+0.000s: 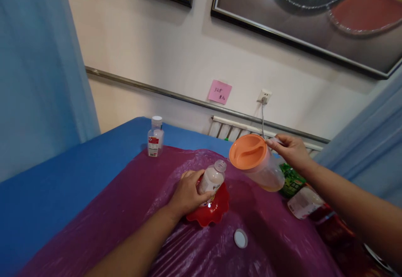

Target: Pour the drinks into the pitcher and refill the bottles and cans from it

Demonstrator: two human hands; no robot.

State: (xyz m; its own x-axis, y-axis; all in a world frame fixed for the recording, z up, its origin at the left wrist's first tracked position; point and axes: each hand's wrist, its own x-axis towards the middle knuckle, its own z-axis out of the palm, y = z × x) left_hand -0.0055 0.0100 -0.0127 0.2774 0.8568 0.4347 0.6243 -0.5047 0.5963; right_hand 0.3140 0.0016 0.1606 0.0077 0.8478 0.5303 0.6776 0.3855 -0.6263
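Note:
My left hand (189, 193) is wrapped round a clear bottle (212, 178) with its mouth uncovered. The bottle leans a little to the right, over a red bowl (207, 216) with a wavy rim. My right hand (290, 151) grips the handle of a translucent pitcher (266, 172) with an orange lid (248, 151). The pitcher tilts toward the bottle, its lid just right of and above the bottle's mouth, apart from it. A little yellowish liquid lies low in the pitcher. A white cap (240, 238) rests on the purple plastic sheet (194, 252).
Another clear bottle (155, 138), capped in white, stands at the back left. On the right are a green packet (290, 178), a clear jar (304, 203) and red containers (336, 231). A radiator (234, 132) and a plugged-in cable (263, 120) are behind the blue surface (94, 172).

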